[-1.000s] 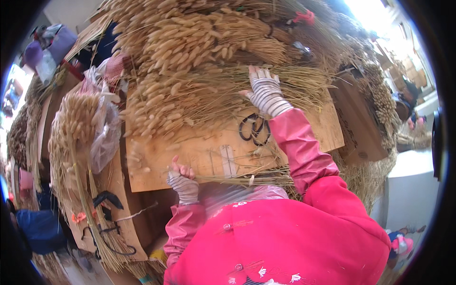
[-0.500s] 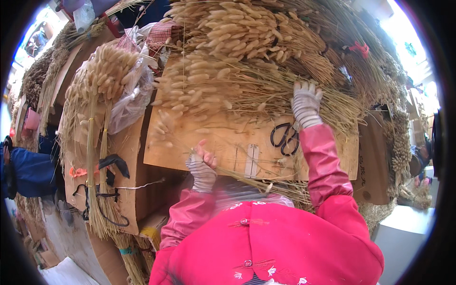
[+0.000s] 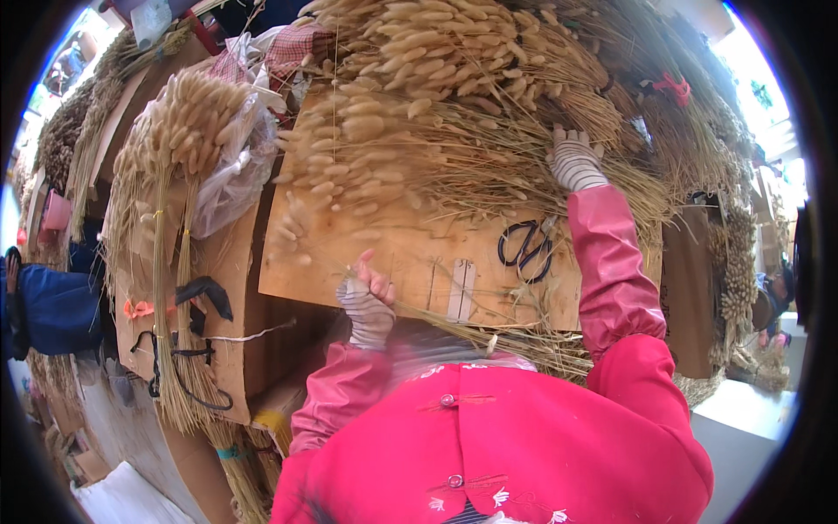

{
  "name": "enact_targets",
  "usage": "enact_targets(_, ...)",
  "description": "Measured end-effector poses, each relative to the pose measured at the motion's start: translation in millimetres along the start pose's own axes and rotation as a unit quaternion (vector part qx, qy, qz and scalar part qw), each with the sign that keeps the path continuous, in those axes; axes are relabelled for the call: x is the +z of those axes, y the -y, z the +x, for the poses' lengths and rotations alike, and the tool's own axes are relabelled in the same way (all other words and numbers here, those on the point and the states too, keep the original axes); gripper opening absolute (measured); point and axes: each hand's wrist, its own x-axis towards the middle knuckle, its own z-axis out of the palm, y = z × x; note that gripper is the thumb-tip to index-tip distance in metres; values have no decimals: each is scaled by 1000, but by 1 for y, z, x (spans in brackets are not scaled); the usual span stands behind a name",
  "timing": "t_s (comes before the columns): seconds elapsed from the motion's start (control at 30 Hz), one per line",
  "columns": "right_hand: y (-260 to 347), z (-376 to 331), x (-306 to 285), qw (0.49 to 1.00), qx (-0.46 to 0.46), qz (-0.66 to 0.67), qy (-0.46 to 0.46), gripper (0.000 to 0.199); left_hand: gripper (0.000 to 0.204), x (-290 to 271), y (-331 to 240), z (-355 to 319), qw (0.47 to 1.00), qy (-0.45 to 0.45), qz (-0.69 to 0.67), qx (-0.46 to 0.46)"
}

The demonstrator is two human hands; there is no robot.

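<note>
On the pale plywood board (image 3: 384,244) there's a loose heap of tan, fluffy-headed dried grass (image 3: 353,166), & imo it's the stem-picking step: striped-gloved R hand (image 3: 577,163) is on the stem side, can't tell if it's pinching any. Striped-gloved L hand (image 3: 368,299) looks curled round a few thin tan-headed stalks (image 3: 294,230) by the front edge; next move prob needs a light pinch.

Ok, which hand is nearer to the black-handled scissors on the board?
Right. The right hand is beyond the scissors and slightly right, at the stems; the left hand is farther off to their left, near the board's edge.
</note>
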Motion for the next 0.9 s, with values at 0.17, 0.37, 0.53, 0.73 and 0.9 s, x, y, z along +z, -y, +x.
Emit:
enact_targets(0.17,-30,-9,-28,999,-37,-9,-7,75,28,-1,1,2,1000,-15,-5,-11)
enact_targets(0.37,-37,-46,-49,951,-120,170,-229,20,29,0,1,2,1000,-7,-12,-12)
enact_targets(0.53,19,-71,9,945,-141,59,-290,60,28,4,2,1,999,-31,3,-6)
enact_targets(0.73,33,-49,23,959,-182,7,-216,45,28,5,3,-1,1000,-23,-16,9)
enact_targets(0.9,23,-21,0,968,-32,-34,-246,40,27,6,3,-3,999,-22,12,19)
